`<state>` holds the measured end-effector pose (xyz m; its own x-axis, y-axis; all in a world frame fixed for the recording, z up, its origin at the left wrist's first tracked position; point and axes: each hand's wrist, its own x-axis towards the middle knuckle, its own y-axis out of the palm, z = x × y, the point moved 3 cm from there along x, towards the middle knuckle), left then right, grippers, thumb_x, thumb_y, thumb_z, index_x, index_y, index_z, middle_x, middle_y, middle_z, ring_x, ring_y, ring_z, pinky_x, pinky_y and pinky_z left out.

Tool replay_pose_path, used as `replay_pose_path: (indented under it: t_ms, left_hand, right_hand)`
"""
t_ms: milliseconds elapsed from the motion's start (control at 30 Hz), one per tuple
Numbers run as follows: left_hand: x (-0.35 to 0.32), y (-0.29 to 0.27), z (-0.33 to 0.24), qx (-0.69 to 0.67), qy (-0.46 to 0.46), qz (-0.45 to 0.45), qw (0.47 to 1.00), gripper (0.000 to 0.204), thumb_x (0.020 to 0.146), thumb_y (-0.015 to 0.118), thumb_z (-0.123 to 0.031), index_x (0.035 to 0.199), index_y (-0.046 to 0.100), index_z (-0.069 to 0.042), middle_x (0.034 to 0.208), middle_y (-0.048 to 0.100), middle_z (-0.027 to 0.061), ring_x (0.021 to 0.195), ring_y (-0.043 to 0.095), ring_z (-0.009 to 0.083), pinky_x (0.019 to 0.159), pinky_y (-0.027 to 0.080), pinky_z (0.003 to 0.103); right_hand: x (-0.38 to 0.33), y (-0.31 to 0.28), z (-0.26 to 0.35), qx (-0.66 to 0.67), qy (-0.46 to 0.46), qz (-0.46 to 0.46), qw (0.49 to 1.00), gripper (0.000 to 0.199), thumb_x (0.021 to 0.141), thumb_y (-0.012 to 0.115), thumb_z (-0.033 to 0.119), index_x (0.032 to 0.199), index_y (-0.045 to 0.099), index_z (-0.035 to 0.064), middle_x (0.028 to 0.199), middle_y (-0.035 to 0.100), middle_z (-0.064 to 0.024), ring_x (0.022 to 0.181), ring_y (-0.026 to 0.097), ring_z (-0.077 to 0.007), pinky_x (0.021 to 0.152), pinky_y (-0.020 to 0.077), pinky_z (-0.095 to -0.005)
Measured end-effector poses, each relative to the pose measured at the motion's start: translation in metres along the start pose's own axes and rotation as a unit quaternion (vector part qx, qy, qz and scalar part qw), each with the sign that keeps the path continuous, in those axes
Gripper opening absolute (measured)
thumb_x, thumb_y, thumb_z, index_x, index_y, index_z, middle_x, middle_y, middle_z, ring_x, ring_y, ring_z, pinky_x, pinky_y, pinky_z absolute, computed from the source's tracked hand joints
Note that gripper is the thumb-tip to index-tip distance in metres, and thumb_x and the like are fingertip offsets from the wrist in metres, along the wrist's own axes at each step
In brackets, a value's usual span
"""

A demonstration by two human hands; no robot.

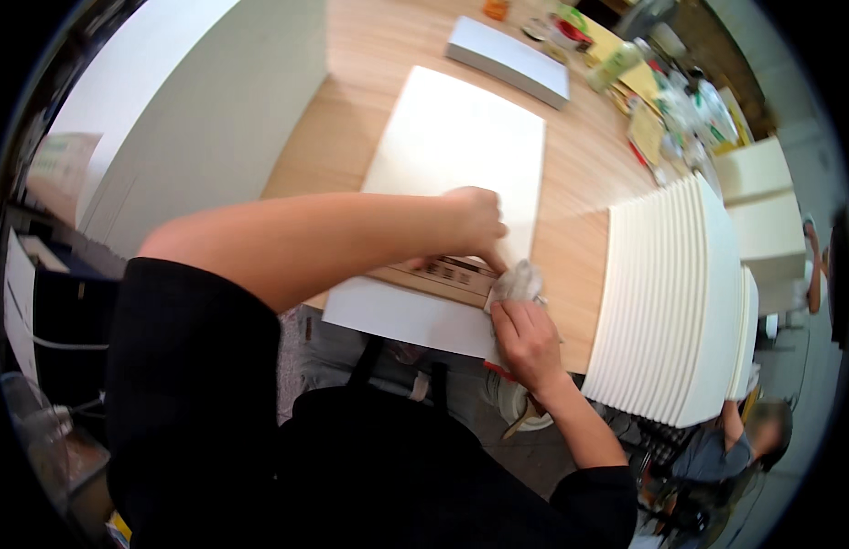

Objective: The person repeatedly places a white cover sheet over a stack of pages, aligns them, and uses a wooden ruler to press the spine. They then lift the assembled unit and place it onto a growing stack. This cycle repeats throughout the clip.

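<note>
My left hand (475, 222) reaches across from the left with bent, closed fingers, slightly blurred. It is just above a crumpled greyish-white rag (519, 278), and what it grips is hidden. My right hand (531, 340) is closed on the near side of the rag, at the board's right edge. Under both hands lies a brown strip (461, 277) with dark printing, crossing a large white board (461, 133). The board's near end (401, 316) reaches past the table's front edge. Something red (499, 370) shows below my right hand; its kind is unclear.
A neat stack of white boards (658, 302) fans out at the right. Behind the large board lies a flat white box (507, 62). A bottle (616, 64) and clutter stand at the far right. A tall grey-white panel (214, 110) rises at left. Another person (726, 448) is at lower right.
</note>
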<state>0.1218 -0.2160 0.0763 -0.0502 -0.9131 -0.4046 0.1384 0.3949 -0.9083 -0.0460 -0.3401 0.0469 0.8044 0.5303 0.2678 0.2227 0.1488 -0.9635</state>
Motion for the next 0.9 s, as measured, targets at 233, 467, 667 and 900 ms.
replay_pose_path:
  t_ms: [233,467,667,900]
  left_hand:
    - [0.007,0.007,-0.002,0.004,-0.039,0.01,0.999,0.077,0.099,0.072,-0.034,0.153,0.031,-0.07,0.135,0.065,-0.0025,0.122,0.066,0.0232,0.097,0.053,0.038]
    - [0.011,0.021,0.003,0.017,-0.067,-0.036,0.997,0.09,0.088,0.083,-0.035,0.157,0.031,-0.062,0.132,0.064,0.0014,0.123,0.064,0.0211,0.101,0.047,0.035]
    - [-0.01,0.004,-0.012,0.016,-0.107,-0.046,0.993,0.107,0.068,0.095,-0.028,0.159,0.04,-0.041,0.124,0.063,0.0018,0.119,0.062,0.0214,0.1,0.047,0.036]
    - [-0.074,0.048,-0.057,-0.091,-0.229,-0.222,0.943,0.056,0.085,0.083,-0.03,0.138,0.066,-0.024,0.124,0.063,0.0057,0.118,0.061,0.028,0.105,0.048,0.042]
  right_hand:
    - [0.135,0.082,0.119,0.172,-0.078,-0.036,0.981,0.035,0.082,0.066,0.012,0.115,0.071,0.0015,0.116,0.066,-0.0182,0.113,0.063,-0.0379,0.097,0.0497,-0.0539]
    - [0.053,0.056,0.054,0.057,-0.045,-0.071,0.995,0.018,0.084,0.064,0.013,0.099,0.066,0.0037,0.103,0.063,-0.016,0.099,0.063,-0.0317,0.087,0.053,-0.0442]
    - [-0.084,-0.014,-0.064,-0.022,0.247,-0.005,0.969,0.018,0.09,0.065,0.004,0.106,0.069,-0.0001,0.109,0.069,-0.017,0.105,0.065,-0.0348,0.093,0.0525,-0.0456]
    - [-0.087,0.011,-0.057,0.125,0.355,-0.231,0.897,0.021,0.096,0.062,0.004,0.113,0.074,0.0016,0.11,0.071,-0.0135,0.101,0.065,-0.0338,0.092,0.051,-0.0425]
